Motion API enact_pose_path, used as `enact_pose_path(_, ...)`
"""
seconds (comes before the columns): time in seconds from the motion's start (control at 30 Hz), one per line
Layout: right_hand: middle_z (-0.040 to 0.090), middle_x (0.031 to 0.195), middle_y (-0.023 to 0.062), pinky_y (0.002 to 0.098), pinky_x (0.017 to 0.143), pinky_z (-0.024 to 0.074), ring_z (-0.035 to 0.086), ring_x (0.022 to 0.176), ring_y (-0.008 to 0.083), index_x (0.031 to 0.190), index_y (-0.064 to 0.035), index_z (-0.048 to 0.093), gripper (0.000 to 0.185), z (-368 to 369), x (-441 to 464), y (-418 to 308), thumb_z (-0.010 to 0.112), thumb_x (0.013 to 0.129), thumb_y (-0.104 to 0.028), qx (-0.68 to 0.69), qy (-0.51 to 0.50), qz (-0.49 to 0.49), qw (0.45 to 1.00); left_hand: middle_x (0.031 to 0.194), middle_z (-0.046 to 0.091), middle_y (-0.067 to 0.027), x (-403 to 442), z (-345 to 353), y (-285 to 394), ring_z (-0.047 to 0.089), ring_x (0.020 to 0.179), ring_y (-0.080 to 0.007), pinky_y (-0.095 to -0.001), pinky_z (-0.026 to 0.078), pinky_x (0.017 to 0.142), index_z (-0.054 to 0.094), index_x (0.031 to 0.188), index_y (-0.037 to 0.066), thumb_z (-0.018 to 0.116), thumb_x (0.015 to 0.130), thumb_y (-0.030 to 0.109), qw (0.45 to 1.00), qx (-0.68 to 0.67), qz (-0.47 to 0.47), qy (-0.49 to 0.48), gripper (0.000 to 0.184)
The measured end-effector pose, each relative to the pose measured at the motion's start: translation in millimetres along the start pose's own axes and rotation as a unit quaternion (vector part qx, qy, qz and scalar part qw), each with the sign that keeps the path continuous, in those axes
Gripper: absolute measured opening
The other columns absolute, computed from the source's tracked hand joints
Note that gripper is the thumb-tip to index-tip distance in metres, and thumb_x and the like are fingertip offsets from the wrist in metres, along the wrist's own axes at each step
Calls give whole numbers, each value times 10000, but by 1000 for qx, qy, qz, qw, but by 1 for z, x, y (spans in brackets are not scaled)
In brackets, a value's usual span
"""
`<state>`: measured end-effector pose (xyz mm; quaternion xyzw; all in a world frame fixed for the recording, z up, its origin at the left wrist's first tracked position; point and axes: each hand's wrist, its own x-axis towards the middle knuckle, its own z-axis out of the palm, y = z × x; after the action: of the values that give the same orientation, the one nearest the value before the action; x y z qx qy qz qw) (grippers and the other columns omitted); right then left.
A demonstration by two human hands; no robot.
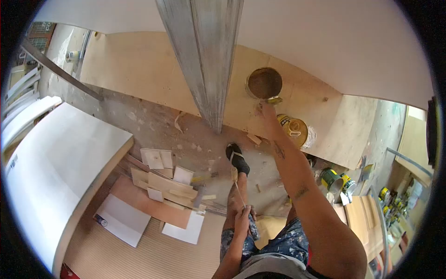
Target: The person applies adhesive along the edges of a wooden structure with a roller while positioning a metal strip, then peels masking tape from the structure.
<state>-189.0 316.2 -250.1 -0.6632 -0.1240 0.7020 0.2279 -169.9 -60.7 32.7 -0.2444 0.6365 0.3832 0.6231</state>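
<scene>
Reaching forward, right hand [266, 109] beside can [249, 89]

White panel [69, 149] at left, wooden offcuts [172, 184], green can [331, 179]

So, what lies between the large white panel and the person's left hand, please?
Pale wooden offcuts, a flat brown sheet and white sheets, in the head view.

The person's right arm [302, 181] is outstretched, right hand [266, 111] foremost; left arm [232, 258] lower, left hand [242, 219] curled closed near the trunk [278, 269].
</scene>
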Motion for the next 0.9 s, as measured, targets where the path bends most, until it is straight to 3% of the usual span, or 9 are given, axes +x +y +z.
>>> enact_pose_path(0.17, 598, 784, 81, 397, 661, 495, 573, 713, 234, 982, -41, 636, 319, -67, -174, 8, 502, 984, -330, -426, -168, 19, 889, 847, 647, -75, 13, 2, 36, 622, 747, -163, -299, 477, 669, 627, 1102, -3, 541, 1007, 355, 995, 76, 62, -5, 381)
enact_pose_path(0.23, 627, 1088, 115, 389, 710, 499, 607, 912, 228, 1298, -109, 548, 498, -107, -234, 35, 518, 948, -462, -676, -406, -258, 558, 893, 648, -86, 64, -16, -4, 620, 812, -181, -329, 476, 716, 621, 1147, 3, 531, 1008, 377, 986, 124, 113, 3, 409)
enact_pose_path(0.4, 565, 1258, 203, 393, 942, 450, 586, 1100, 265, 1416, 3, 423, 594, -134, -426, 5, 541, 991, -396, -457, -308, -71, 831, 1072, 634, -166, -4, 44, 59, 588, 1034, -315, -429, 438, 913, 572, 1338, 92, 464, 1002, 509, 901, 376, 217, -11, 547)
enact_pose_path(0.47, 624, 1112, 136, 357, 848, 487, 612, 972, 231, 1372, -4, 467, 480, -140, -442, -8, 556, 1000, -293, -389, -287, -1, 875, 1100, 630, -181, -70, 80, 104, 582, 1035, -359, -442, 442, 925, 595, 1322, 139, 451, 1002, 517, 899, 394, 175, -79, 516)
enact_pose_path(0.57, 639, 960, 77, 305, 700, 505, 615, 794, 186, 1256, -22, 542, 319, -146, -459, -13, 569, 993, -200, -193, -250, 80, 945, 1158, 619, -183, 23, 49, 81, 572, 1036, -381, -460, 439, 944, 602, 1313, 164, 483, 990, 478, 800, 518, 229, -197, 466)
enact_pose_path(0.7, 588, 809, 46, 289, 538, 470, 552, 614, 154, 1058, -66, 574, 100, -158, -491, -72, 553, 987, -133, 70, -143, 69, 985, 1251, 581, -206, -23, 38, 304, 553, 1160, -323, -502, 428, 936, 537, 1291, -20, 518, 979, 381, 626, 573, 479, 222, 509)
enact_pose_path(0.73, 569, 796, 56, 299, 516, 457, 532, 595, 162, 1001, -72, 553, 54, -175, -490, -82, 528, 990, -118, 49, -158, 47, 985, 1250, 580, -181, -3, 18, 390, 564, 1127, -299, -466, 438, 921, 553, 1263, -24, 505, 997, 411, 788, 329, 510, 101, 513)
enact_pose_path(0.83, 545, 716, 66, 312, 486, 436, 501, 538, 178, 911, -76, 530, 151, -243, -466, -74, 545, 986, -207, 48, -118, 69, 989, 1261, 571, -133, -288, 146, 556, 542, 1173, -253, -396, 431, 995, 552, 1260, -5, 652, 946, 342, 607, 192, 754, 161, 479)
enact_pose_path(0.9, 505, 614, 62, 335, 463, 413, 473, 486, 202, 838, -85, 534, 258, -321, -418, -25, 570, 962, -308, -26, -19, 178, 983, 1412, 472, -112, -320, 173, 638, 486, 1275, -247, -388, 404, 1063, 413, 1424, 28, 699, 913, 329, 562, 174, 807, 53, 659)
